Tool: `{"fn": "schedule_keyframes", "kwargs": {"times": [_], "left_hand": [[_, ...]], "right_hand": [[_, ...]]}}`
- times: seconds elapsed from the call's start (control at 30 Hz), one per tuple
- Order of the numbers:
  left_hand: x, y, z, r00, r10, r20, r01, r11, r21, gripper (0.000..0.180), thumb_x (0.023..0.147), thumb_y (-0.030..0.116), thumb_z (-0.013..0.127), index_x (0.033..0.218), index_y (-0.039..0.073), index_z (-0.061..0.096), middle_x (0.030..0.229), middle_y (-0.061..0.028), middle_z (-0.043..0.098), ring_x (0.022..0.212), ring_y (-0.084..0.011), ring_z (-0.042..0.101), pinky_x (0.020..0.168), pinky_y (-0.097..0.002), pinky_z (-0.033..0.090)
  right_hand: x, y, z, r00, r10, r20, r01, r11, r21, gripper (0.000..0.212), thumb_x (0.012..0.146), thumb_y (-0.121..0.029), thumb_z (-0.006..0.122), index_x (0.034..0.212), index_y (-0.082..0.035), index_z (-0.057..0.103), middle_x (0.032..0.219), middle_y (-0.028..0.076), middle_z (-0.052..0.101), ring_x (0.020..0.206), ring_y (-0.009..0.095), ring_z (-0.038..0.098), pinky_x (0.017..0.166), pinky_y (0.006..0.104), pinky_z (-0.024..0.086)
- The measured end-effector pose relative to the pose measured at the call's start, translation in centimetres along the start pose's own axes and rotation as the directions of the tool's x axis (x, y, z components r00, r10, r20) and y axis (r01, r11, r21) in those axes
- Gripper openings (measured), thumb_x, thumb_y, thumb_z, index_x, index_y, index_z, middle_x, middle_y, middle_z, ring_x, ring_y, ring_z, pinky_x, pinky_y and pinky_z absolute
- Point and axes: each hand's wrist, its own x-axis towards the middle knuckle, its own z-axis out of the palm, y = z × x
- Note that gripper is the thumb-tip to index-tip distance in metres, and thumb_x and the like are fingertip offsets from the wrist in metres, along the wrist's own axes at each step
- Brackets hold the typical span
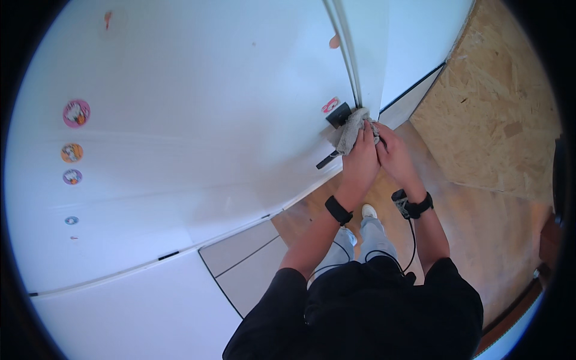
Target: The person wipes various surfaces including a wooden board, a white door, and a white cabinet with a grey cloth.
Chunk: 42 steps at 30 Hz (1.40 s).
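A crumpled grey cloth (354,133) is bunched around black door hardware on a white door (180,120). My left hand (362,157) is closed on the cloth, its fingers pressing it from the near side. Right beside it, my right hand (393,150) is closed against the cloth's right side, with its fingertips partly hidden. A black square lock plate (339,115) shows above the cloth. Below the cloth, the dark end of a lever handle (327,159) sticks out to the left. What lies under the cloth is hidden.
Round stickers (77,114) dot the door's left side, and a small red sticker (330,105) sits near the lock. A small skin-coloured shape (335,41) shows farther up the door's edge. A chipboard panel (486,114) stands at right, above a wooden floor (462,222).
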Motion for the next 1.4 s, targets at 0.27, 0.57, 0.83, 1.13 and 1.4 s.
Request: {"fn": "schedule_keyframes", "kwargs": {"times": [0.27,0.57,0.83,1.13,1.4], "left_hand": [[-4.8,-2.1,0.5,0.984,-0.142,0.111,0.148,0.988,-0.043,0.034,0.070,0.018,0.058,0.101,0.006,0.051,0.088,-0.0139,0.055,0.068,-0.0335,0.056,0.057,-0.0398,0.047],[-12.4,-7.9,-3.2,0.933,-0.319,-0.164,0.303,0.946,-0.117,0.028,0.068,0.006,0.056,0.095,0.004,0.054,0.096,-0.0143,0.056,0.092,-0.0320,0.050,0.077,-0.0381,0.041],[-12.6,-8.7,-1.8,0.969,-0.204,-0.142,0.173,0.964,-0.204,0.040,0.073,0.001,0.052,0.113,0.006,0.048,0.113,-0.0156,0.049,0.102,-0.0316,0.047,0.087,-0.0363,0.037],[-8.2,-4.7,2.2,0.997,-0.034,-0.062,0.000,0.878,-0.478,0.045,0.066,-0.002,0.058,0.110,0.002,0.047,0.104,-0.0166,0.051,0.095,-0.0338,0.049,0.077,-0.0364,0.043],[-0.4,4.0,-4.5,0.800,0.227,-0.555,-0.493,0.776,-0.393,0.037,0.059,-0.005,0.059,0.095,0.004,0.057,0.098,-0.0105,0.054,0.088,-0.0299,0.052,0.073,-0.0343,0.045]], "right_hand": [[-4.2,1.5,2.5,0.936,0.235,0.261,-0.294,0.931,0.216,0.033,0.071,-0.005,0.049,0.105,-0.004,0.051,0.088,0.019,0.055,0.083,0.033,0.055,0.071,0.0356,0.045],[-6.0,-4.3,10.1,0.963,-0.179,0.204,0.073,0.895,0.441,0.043,0.066,-0.002,0.058,0.107,0.000,0.048,0.109,0.017,0.048,0.102,0.031,0.047,0.086,0.0337,0.038],[-6.5,-4.0,12.2,0.997,-0.031,0.077,-0.007,0.892,0.452,0.040,0.066,0.006,0.049,0.106,0.001,0.049,0.116,0.017,0.045,0.113,0.032,0.039,0.093,0.0364,0.031],[-6.1,0.5,5.4,0.994,-0.085,-0.075,0.099,0.975,0.198,0.038,0.068,0.005,0.044,0.104,0.000,0.053,0.115,0.013,0.049,0.115,0.032,0.037,0.094,0.0393,0.030],[-2.8,-3.7,-3.6,0.863,-0.378,-0.335,0.444,0.884,0.148,0.043,0.083,-0.007,0.046,0.124,0.000,0.033,0.132,0.021,0.025,0.120,0.031,0.030,0.097,0.0383,0.027]]}}
